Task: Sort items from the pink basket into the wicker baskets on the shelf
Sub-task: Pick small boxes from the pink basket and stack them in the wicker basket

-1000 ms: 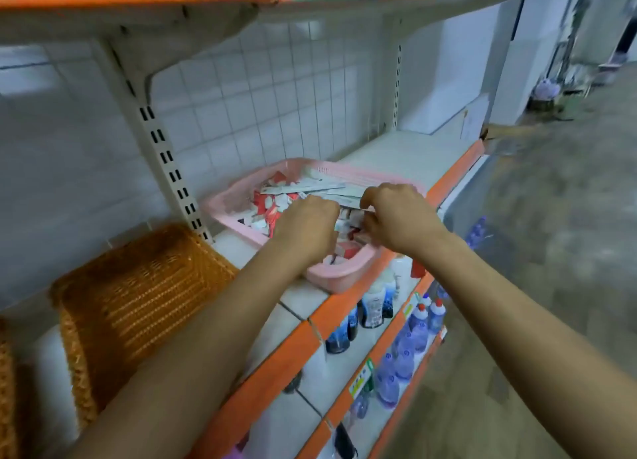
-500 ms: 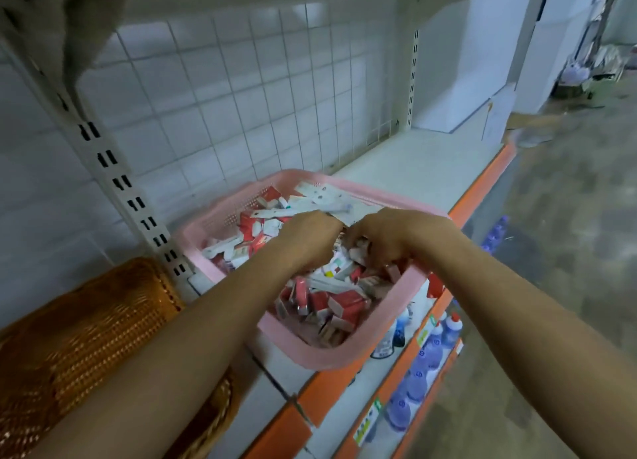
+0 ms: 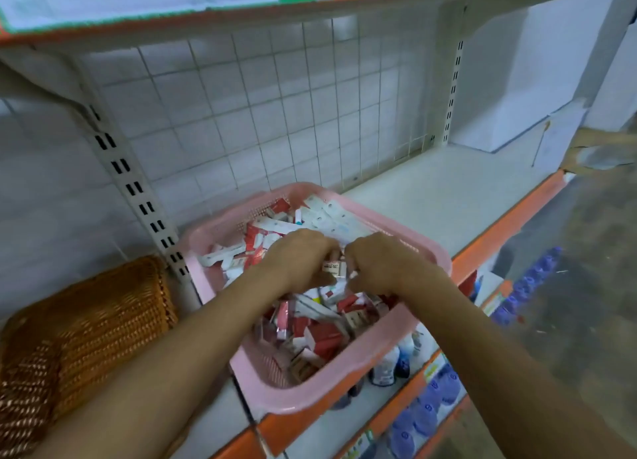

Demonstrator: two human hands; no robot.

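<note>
White tiled wall and a pale shelf (image 3: 431,203) are backing the work, with the wicker basket (image 3: 103,320) sitting left of the pink basket (image 3: 303,401), which is overhanging the shelf's orange front edge. Red and white packets (image 3: 324,338) are lying heaped inside it, looking light, stiff-cornered and likely slick. The left hand (image 3: 300,258) and right hand (image 3: 386,265) are curling their fingers over the heap, pinching a small white carton (image 3: 332,268) between them; gripping its narrow ends is probably suiting it best.

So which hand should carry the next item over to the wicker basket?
Left, probably. The left hand and right hand both pinch a small box over the pink basket, but the wicker basket sits left of it, beside the left forearm; the right would have to reach across.
</note>
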